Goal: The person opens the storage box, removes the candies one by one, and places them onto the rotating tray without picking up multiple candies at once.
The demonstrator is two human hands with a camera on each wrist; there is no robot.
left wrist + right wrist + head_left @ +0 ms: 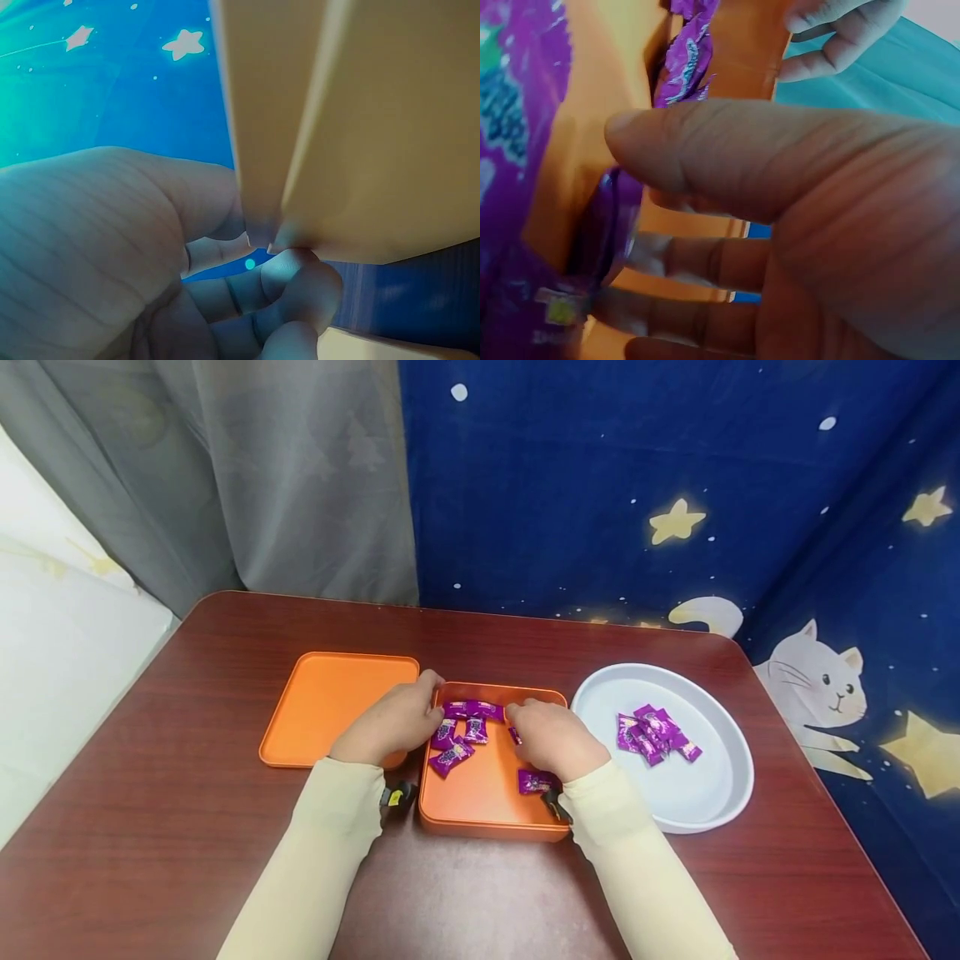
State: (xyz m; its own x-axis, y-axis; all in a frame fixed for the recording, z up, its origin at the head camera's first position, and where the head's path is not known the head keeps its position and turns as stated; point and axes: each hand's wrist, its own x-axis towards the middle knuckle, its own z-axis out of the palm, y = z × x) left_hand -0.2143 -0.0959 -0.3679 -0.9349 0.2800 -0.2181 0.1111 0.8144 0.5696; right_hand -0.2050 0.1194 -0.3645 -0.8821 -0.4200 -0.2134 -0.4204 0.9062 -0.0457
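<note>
My left hand [395, 717] grips the left wall of an orange box [480, 793]; in the left wrist view, thumb and fingers pinch the edge of the box wall [259, 150]. Inside the box lie several purple-wrapped candies [452, 757] with grape pictures, mostly along its left and far sides. Reaching into the right half, my right hand [555, 737] has its thumb and fingertips around a small purple candy [607, 225]. Another candy [534, 782] lies under the right wrist, close to the near right corner.
An orange lid [337, 702] lies flat to the left of the box, partly behind the left hand. At the right stands a round white tray [705, 802] with a small heap of purple candies [651, 733]. Curtains [540, 485] hang behind the brown table [187, 802].
</note>
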